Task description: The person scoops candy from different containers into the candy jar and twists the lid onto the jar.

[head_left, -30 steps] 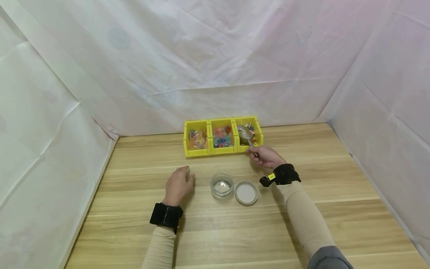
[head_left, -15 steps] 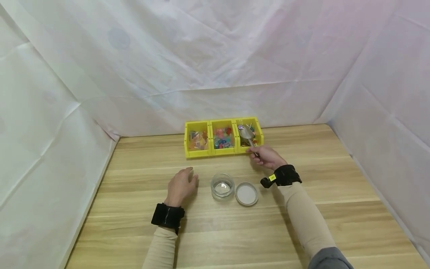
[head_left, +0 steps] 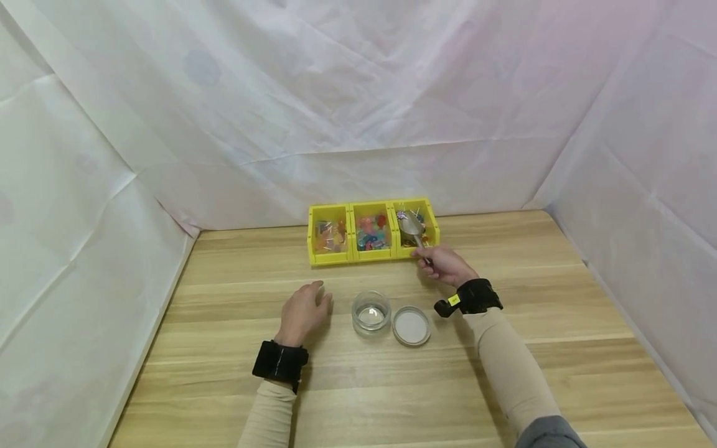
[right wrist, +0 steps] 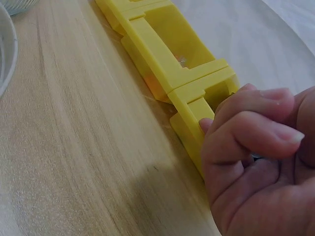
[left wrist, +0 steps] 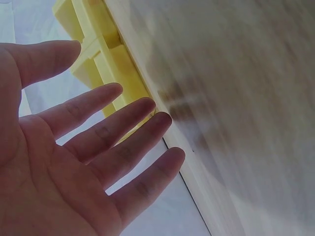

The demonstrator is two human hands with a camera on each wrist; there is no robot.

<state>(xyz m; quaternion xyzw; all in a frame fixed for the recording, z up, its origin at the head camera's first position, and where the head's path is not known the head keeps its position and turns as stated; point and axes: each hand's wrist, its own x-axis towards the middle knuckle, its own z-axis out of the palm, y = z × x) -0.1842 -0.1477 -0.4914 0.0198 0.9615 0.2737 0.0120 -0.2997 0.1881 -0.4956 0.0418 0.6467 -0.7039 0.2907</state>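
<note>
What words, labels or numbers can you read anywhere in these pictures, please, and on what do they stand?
None can be read.
Small yellow tag on the black wrist strap of the right hand: dark marks, too small to read.
The yellow bins, glass jar and lid show no print.

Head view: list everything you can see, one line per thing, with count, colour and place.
bins: three, yellow, joined in a row at the table's far edge, each holding small mixed-colour items.
scoop: one, silver metal, bowl over the rightmost bin.
jar: one, clear glass, open, mid-table.
lid: one, pale with a clear rim, flat on the table just right of the jar.
table: one, light wood.
sheeting: white, behind and at both sides.
wristbands: two, black, one per wrist.
left hand: open, left of the jar.
right hand: fingers gripping the scoop's handle.
</note>
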